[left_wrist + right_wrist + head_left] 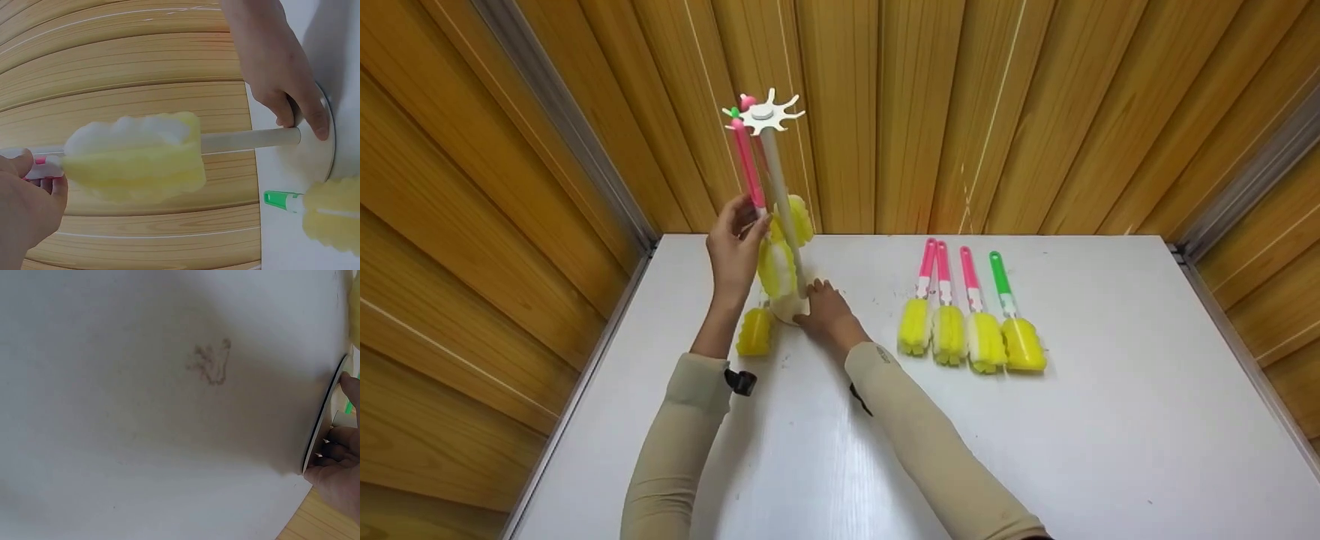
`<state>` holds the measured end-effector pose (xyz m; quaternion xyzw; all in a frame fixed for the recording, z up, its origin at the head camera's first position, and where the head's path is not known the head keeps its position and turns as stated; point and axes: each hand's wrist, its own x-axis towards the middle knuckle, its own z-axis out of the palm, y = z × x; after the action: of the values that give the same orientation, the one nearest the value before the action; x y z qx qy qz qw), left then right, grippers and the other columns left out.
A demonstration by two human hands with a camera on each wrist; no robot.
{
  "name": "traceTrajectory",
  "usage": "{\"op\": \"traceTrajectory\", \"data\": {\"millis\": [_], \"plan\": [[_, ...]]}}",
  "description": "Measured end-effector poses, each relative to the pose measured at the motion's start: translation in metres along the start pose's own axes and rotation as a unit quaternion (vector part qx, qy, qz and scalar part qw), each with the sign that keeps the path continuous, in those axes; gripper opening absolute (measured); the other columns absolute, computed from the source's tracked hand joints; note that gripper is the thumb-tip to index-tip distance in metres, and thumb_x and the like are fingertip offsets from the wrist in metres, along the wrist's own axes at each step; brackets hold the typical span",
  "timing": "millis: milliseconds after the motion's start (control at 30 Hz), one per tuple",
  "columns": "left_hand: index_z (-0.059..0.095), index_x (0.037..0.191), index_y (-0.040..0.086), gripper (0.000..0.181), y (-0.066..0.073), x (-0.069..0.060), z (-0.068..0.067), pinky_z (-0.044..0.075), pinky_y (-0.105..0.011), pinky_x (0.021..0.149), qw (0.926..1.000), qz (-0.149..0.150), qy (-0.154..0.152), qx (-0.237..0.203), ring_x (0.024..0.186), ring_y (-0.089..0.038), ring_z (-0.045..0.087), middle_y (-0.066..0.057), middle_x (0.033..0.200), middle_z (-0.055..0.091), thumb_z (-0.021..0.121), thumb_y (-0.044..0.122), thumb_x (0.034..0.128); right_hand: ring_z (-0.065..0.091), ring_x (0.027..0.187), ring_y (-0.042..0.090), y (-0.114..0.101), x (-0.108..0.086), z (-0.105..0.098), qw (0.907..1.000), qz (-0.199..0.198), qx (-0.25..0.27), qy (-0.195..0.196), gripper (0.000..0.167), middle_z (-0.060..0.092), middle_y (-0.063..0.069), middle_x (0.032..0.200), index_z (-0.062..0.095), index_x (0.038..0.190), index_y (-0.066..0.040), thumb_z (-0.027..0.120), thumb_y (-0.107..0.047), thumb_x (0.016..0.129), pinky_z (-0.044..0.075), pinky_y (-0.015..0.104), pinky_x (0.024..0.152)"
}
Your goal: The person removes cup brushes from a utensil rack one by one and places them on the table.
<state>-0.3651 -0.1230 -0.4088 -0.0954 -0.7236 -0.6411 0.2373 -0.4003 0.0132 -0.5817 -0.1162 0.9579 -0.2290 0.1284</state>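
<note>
Brush [754,187] at the left of the counter [1110,435], handle up and sponge [777,268] down, just beside the pale pole of a stand [781,187]. Pink at the handle, yellow and white at the sponge. Pinched at the white neck [53,167] by the left hand [735,244], in a narrow grip between thumb and fingers. Raised clear of the counter, tip among the white hooks [763,116]; cannot tell if hooked or only touching.

Gripped low down by the right hand [831,315]: the round base [790,309], with thumb to the near side, fingers to the far side, close about the foot of the pole.

Also up at the hooks, on the left: a pink tip [748,101] and a green tip [735,112], with more yellow sponge [799,221] partly hidden behind the pole. Lying left of the base: a green brush [332,211], handle towards the far side.

Laid out in a row well to the right: three pink brushes [949,334], then a green one [1024,345], sponges near, handles far. Behind, along the far edge: a plank wall [840,112]. Worn on both arms: beige sleeves [675,450].
</note>
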Motion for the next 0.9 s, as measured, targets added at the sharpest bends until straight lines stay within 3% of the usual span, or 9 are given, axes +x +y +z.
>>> {"op": "traceTrajectory", "data": {"millis": [100, 200, 433, 667, 900], "plan": [[0.061, 0.135, 0.001, 0.041, -0.014, 0.003, -0.002, 0.057, -0.033, 0.092, 1.0000, -0.007, 0.003, 0.005, 0.107, -0.026, 0.066, -0.020, 0.119, 0.069, 0.070, 0.003, 0.0943, 0.025, 0.152, 0.035, 0.001, 0.001, 0.002, 0.9999, 0.005, 0.009, 0.003, 0.075, 0.027, 0.017, 0.165, 0.033, 0.157, -0.001, 0.062, -0.040, 0.101, 0.024, 0.044, 0.123], [0.064, 0.133, 0.005, 0.040, -0.018, 0.003, -0.004, 0.056, -0.030, 0.091, 1.0000, 0.001, 0.003, 0.006, 0.103, -0.022, 0.066, -0.016, 0.115, 0.070, 0.073, 0.007, 0.0934, 0.026, 0.152, 0.035, 0.000, -0.001, 0.003, 0.9998, 0.005, 0.020, 0.008, 0.075, 0.027, 0.017, 0.165, 0.033, 0.157, -0.002, 0.062, -0.040, 0.101, 0.024, 0.045, 0.123], [0.065, 0.133, 0.008, 0.040, -0.019, 0.000, -0.009, 0.054, -0.032, 0.095, 0.9999, 0.007, -0.003, 0.008, 0.102, -0.021, 0.066, -0.011, 0.113, 0.071, 0.073, 0.012, 0.0941, 0.025, 0.152, 0.036, 0.000, -0.007, 0.003, 0.9994, -0.011, 0.012, 0.030, 0.072, 0.029, 0.018, 0.164, 0.036, 0.155, 0.001, 0.062, -0.038, 0.101, 0.023, 0.046, 0.123], [0.065, 0.133, 0.010, 0.040, -0.019, 0.000, -0.014, 0.054, -0.033, 0.096, 0.9999, 0.007, -0.006, 0.006, 0.104, -0.019, 0.067, -0.006, 0.116, 0.072, 0.073, 0.013, 0.0944, 0.037, 0.144, 0.037, -0.001, -0.012, 0.003, 0.9982, -0.011, 0.028, 0.051, 0.058, 0.041, 0.019, 0.155, 0.050, 0.143, -0.001, 0.066, -0.034, 0.099, 0.031, 0.046, 0.119], [0.065, 0.133, 0.007, 0.041, -0.019, 0.001, -0.016, 0.055, -0.033, 0.095, 0.9996, 0.022, -0.011, 0.017, 0.104, -0.019, 0.068, -0.007, 0.115, 0.073, 0.073, 0.012, 0.0939, 0.017, 0.154, 0.036, -0.004, -0.016, 0.003, 0.9998, 0.006, 0.004, 0.016, 0.073, 0.024, 0.020, 0.165, 0.030, 0.157, 0.002, 0.059, -0.039, 0.103, 0.019, 0.045, 0.124]]}}
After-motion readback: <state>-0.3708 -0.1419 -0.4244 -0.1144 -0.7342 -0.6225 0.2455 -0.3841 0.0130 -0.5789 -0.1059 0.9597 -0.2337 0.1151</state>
